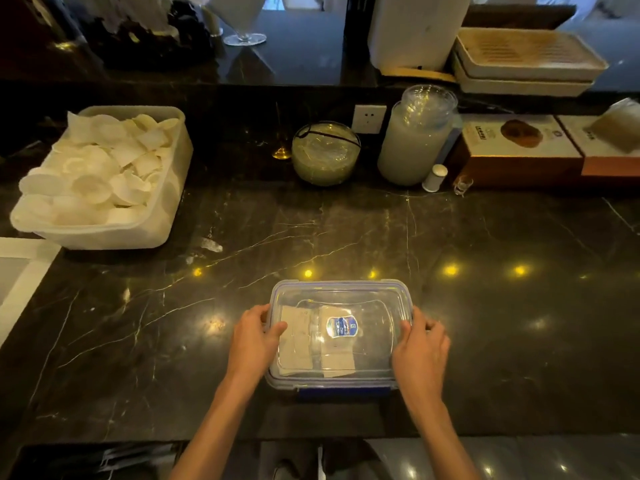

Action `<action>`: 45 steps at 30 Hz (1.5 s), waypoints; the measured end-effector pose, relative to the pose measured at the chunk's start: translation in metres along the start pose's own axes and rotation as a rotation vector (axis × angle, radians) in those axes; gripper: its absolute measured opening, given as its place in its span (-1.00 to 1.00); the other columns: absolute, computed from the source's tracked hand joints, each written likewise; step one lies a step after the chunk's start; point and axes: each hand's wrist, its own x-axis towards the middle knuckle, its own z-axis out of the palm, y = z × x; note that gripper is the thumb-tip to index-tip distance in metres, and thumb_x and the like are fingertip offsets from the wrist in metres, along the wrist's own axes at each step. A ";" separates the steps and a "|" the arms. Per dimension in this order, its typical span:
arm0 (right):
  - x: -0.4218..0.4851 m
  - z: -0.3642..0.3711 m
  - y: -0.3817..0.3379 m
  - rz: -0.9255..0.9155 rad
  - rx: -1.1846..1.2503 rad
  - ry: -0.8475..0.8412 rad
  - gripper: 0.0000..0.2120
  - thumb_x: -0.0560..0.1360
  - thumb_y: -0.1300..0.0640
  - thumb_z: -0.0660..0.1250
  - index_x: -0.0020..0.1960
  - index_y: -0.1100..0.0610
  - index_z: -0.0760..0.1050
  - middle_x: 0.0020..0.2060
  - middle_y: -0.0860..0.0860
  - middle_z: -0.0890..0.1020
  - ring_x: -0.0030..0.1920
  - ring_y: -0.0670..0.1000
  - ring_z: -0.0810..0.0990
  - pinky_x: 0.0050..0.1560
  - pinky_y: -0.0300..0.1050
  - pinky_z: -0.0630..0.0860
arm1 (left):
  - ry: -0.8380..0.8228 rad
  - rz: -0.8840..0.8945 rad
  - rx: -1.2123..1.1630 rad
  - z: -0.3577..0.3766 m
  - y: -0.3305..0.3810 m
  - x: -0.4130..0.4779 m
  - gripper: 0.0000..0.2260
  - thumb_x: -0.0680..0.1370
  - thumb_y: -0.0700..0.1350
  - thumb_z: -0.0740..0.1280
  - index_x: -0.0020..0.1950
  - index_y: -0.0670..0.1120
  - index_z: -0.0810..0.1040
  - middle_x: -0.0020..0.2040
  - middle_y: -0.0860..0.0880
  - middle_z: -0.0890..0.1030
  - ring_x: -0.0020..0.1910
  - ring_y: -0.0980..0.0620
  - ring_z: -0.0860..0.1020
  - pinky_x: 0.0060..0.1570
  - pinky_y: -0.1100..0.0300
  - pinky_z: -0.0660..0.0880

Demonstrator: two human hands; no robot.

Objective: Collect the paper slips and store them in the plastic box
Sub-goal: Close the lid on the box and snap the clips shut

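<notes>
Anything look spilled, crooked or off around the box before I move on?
Mostly tidy: the paper slips lie inside the plastic box, lid on, left hand and right hand at its ends. Only a small whitish scrap lies loose on the counter.

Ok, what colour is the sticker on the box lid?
Mostly blue, with a white edge; the head view shows the sticker on the clear lid.

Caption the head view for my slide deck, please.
Both hands press the clear lid onto the plastic box holding paper slips.
</notes>
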 end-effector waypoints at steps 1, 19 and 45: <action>0.000 0.002 -0.001 -0.001 -0.027 0.012 -0.65 0.62 0.14 0.20 0.39 0.12 0.39 0.22 0.20 0.47 0.19 0.17 0.43 0.14 0.02 0.45 | -0.010 -0.004 0.004 0.000 -0.001 0.002 -0.63 0.51 -0.09 0.44 0.29 -0.10 0.52 0.18 -0.06 0.59 0.12 -0.01 0.59 0.10 -0.06 0.60; -0.003 0.011 -0.002 -0.046 -0.220 0.113 -0.69 0.66 0.14 0.09 0.32 0.24 0.43 0.20 0.26 0.52 0.16 0.27 0.49 0.11 0.09 0.44 | -0.146 -0.054 0.045 -0.013 0.009 0.023 -0.69 0.42 -0.14 0.53 0.02 -0.04 0.44 0.00 -0.08 0.60 -0.02 -0.07 0.63 0.00 -0.10 0.63; 0.027 0.027 0.006 -0.105 0.023 0.149 -0.66 0.66 0.04 0.07 0.38 0.06 0.41 0.20 0.07 0.47 0.23 0.06 0.42 0.07 -0.02 0.41 | -0.192 0.385 0.213 0.021 0.011 0.048 -0.54 0.56 0.08 0.33 0.40 0.02 0.29 0.42 -0.04 0.25 0.40 -0.02 0.26 0.33 -0.03 0.34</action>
